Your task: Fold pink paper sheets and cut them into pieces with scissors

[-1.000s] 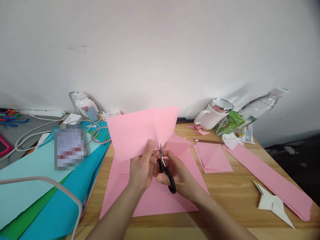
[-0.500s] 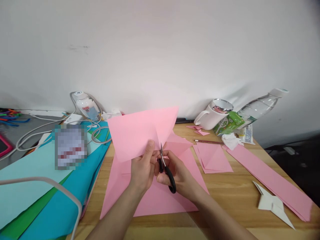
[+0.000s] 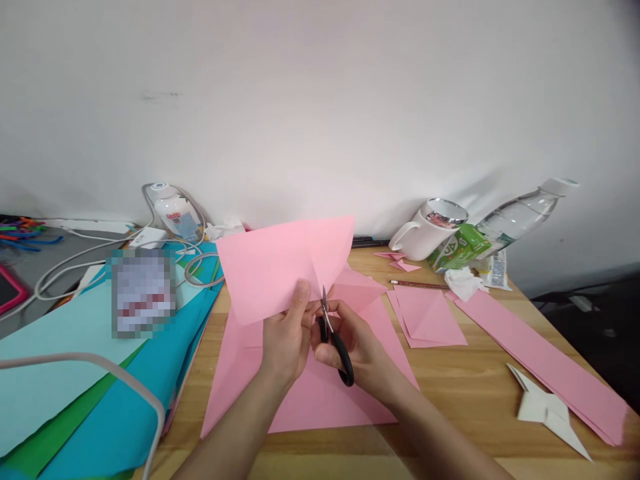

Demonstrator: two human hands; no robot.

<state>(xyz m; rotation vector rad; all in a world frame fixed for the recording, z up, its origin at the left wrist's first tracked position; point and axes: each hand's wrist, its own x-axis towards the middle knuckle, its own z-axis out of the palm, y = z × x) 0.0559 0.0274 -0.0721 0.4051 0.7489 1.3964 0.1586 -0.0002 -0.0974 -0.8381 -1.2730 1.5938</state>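
My left hand (image 3: 286, 340) pinches the lower edge of a pink paper sheet (image 3: 280, 263) and holds it up above the table. My right hand (image 3: 357, 350) is closed round black-handled scissors (image 3: 334, 340), whose blades point up into the sheet's lower edge right beside my left thumb. A larger pink sheet (image 3: 305, 393) lies flat on the wooden table (image 3: 475, 393) under both hands.
Blue and green paper sheets (image 3: 75, 387) lie at left with cables and a small bottle (image 3: 173, 213). A folded pink stack (image 3: 427, 317), pencil (image 3: 417, 285), white mug (image 3: 430, 230), water bottle (image 3: 520, 210), long pink strips (image 3: 545, 363) and a white folded star (image 3: 547, 413) lie at right.
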